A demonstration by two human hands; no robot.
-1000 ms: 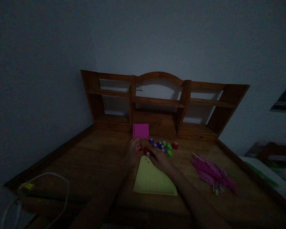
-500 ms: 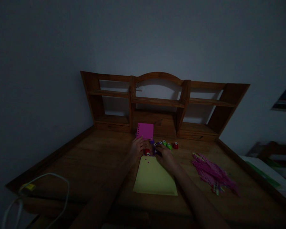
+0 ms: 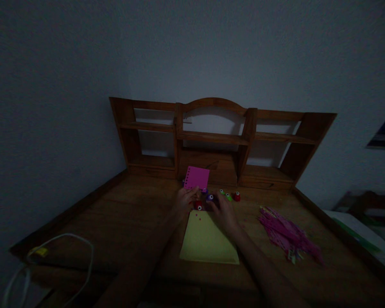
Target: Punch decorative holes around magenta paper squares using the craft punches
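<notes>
My left hand [image 3: 184,202] has its fingers pinched at the lower edge of a pink card [image 3: 197,177], which has a row of holes down its left side. Opposite it, my right hand [image 3: 225,210] curls thumb and forefinger around a small rounded purple figure [image 3: 209,197] with a white eye. Between the hands sits a red figure [image 3: 198,205] of the same sort. Just in front lies a stack of yellow paper [image 3: 209,239] with tiny pink dots [image 3: 196,215] on it. The dim light blurs the fingertips.
Right of my right hand are green eyed figures [image 3: 228,197] and another red one [image 3: 237,196]. A heap of pink strips [image 3: 287,233] lies farther right. A wooden shelf unit [image 3: 211,137] stands at the back; a white cable [image 3: 91,252] loops at the front left.
The pink card has shifted right and tilted, and my left hand has moved slightly right with it. My right hand's fingers have drawn a little to the right, showing the purple figure more plainly.
</notes>
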